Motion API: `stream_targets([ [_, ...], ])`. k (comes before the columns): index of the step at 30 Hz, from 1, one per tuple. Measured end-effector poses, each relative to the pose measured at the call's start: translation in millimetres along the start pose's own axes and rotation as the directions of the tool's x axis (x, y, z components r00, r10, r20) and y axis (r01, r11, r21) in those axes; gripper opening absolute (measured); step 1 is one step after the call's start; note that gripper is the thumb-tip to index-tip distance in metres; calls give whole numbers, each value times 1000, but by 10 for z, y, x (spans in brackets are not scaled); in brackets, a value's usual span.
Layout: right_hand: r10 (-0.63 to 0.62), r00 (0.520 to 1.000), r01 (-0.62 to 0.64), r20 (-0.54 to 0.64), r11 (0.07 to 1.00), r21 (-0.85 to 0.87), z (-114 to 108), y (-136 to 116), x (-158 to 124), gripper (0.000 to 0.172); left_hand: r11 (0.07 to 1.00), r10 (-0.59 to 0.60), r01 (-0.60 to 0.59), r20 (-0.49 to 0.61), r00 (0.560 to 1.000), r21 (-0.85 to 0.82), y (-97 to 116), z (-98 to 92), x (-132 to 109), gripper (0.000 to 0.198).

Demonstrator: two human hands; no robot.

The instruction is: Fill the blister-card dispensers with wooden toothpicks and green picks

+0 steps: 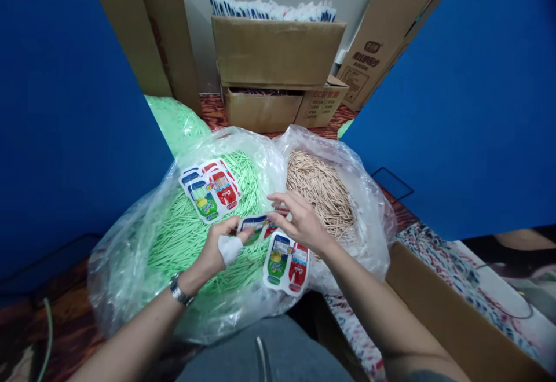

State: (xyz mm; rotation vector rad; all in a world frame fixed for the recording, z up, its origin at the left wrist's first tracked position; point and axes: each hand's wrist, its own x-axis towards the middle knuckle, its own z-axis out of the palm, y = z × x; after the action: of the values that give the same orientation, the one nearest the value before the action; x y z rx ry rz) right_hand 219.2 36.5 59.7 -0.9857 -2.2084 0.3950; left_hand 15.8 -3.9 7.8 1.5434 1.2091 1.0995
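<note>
Printed packet (253, 223) in the head view: I have it pinched in my left fingers (245, 235), while my right fingers (284, 199) spread apart at its right end; whether they touch it, I cannot tell. Green sticks (178, 246) lie beneath the left fingers, overlapping packets (211, 192) beyond them; brown sticks (319, 184) lie right of the right fingers, a loose packet (287, 263) just below them.

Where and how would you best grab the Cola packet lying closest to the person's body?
Probably pinch the packet by its near rim, coming from the body side: it looks thin and flattish, that rim is uncovered, and the right hand sits beyond its far edge.
</note>
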Motion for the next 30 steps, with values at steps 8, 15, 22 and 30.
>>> stream_targets([
  [8, -149, 988, 150, 37, 988, -25, 318, -122, 385, 33, 942, 229, -224, 11, 973, 252, 147, -216, 72, 22],
  [15, -222, 974, 225, 53, 973, -48, 281, -153, 313, 27, 967, 140, -91, -193, 971, 240, -21, -390, 50, 26],
  [22, -181, 786, 378, 591, 897, -230, 495, 354, -74, 30, 998, -31, 46, -277, 960, 48, -102, -461, -19, 28],
  [30, -213, 645, 559, 734, 786, -263, 784, 324, -72, 32, 999, -11, 24, -260, 965, 46, -72, -386, -33, 33],
])
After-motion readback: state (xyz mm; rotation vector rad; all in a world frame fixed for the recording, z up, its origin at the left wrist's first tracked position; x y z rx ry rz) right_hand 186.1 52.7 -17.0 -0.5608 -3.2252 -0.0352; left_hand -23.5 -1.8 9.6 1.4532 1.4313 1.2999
